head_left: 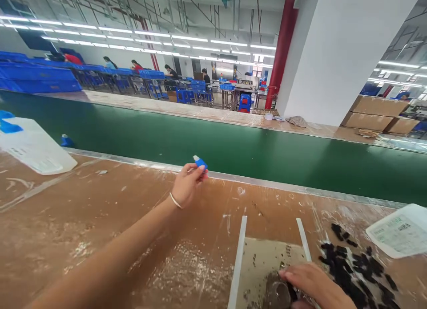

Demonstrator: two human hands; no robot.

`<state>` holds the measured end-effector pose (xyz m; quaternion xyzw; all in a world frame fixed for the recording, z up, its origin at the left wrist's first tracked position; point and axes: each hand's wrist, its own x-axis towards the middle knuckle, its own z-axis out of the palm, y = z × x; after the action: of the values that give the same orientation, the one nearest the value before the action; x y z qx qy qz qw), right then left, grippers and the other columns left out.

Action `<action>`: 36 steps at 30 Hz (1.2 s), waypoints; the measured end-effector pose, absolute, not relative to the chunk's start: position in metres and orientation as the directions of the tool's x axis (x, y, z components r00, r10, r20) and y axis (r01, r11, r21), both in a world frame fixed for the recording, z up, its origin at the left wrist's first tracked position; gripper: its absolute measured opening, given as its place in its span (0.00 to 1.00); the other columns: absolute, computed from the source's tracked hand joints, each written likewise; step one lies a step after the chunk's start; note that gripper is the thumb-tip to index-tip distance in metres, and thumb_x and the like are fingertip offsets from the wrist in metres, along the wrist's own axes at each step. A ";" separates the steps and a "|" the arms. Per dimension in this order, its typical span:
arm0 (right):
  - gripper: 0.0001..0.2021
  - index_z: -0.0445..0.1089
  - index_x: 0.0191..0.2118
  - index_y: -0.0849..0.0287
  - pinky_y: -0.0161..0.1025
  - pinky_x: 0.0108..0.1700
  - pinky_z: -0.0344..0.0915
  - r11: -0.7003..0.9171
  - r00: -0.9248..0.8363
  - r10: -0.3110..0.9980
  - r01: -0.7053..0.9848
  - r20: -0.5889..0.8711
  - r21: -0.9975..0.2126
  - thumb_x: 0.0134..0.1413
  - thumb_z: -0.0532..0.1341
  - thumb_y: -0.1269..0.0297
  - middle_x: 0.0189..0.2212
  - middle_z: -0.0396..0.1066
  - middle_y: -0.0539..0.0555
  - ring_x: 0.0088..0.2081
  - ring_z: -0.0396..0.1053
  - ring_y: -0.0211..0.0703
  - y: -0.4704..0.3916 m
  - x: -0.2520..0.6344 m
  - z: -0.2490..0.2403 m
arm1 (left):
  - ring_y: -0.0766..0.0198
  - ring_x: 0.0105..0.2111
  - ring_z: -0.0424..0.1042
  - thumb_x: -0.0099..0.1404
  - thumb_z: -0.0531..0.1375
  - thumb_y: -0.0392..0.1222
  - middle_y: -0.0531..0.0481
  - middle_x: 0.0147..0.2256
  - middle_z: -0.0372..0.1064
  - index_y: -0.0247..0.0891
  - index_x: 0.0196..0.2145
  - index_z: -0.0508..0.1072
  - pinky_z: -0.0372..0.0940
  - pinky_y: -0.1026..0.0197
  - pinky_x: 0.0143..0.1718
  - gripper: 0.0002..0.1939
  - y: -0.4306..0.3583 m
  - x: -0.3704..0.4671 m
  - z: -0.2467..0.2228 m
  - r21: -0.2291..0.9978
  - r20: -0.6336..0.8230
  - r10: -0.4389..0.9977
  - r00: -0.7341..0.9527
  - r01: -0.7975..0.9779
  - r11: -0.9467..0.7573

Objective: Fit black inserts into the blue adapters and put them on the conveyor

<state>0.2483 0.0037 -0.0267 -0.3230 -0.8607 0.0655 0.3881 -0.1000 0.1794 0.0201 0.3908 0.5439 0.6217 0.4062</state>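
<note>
My left hand (188, 182), with a bangle at the wrist, pinches a small blue object with a pale tip (200, 162) at the near edge of the green belt (220, 144). Low in the frame, my right hand (313, 282) has its fingers curled against a round, clear-looking item (279, 294) on a beige sheet (263, 260); whether it grips anything is hard to make out. White strips run along both sides of that sheet. Many small black pieces (347, 264) lie heaped to the right of it.
A white jug (36, 144) lies at the left and another white container (402, 231) at the right. A second blue piece (67, 141) sits on the belt at the left. Beyond are blue crates (40, 77), a pillar (323, 55), cartons (373, 113) and seated people.
</note>
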 end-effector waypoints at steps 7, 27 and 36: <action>0.15 0.60 0.59 0.52 0.30 0.55 0.67 0.760 -0.627 0.650 0.539 0.429 -0.364 0.70 0.53 0.66 0.49 0.74 0.53 0.50 0.73 0.39 -0.004 0.268 -0.009 | 0.69 0.22 0.69 0.46 0.69 0.34 0.56 0.27 0.70 0.38 0.36 0.68 0.68 0.65 0.24 0.20 0.027 0.004 0.008 0.881 -0.027 0.965 0.259 -0.450 0.146; 0.18 0.58 0.62 0.56 0.37 0.56 0.67 0.776 -0.671 0.629 0.578 0.393 -0.254 0.70 0.51 0.67 0.48 0.75 0.55 0.49 0.74 0.42 -0.012 0.267 -0.021 | 0.67 0.33 0.72 0.55 0.55 0.26 0.52 0.32 0.75 0.41 0.39 0.76 0.66 0.67 0.37 0.18 -0.003 0.003 -0.035 0.975 0.204 0.935 0.289 0.031 -0.222; 0.19 0.58 0.63 0.58 0.36 0.57 0.65 0.786 -0.685 0.612 0.583 0.395 -0.205 0.70 0.52 0.69 0.49 0.75 0.55 0.50 0.74 0.41 -0.012 0.264 -0.014 | 0.69 0.29 0.70 0.56 0.52 0.23 0.53 0.30 0.72 0.40 0.39 0.72 0.64 0.70 0.32 0.18 -0.009 0.004 -0.024 0.872 0.396 0.842 0.367 0.136 -0.470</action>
<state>0.2637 -0.0116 -0.0143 -0.3257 -0.9174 0.0313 0.2264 0.0044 -0.0094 -0.0241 0.7288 0.3355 0.4515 0.3904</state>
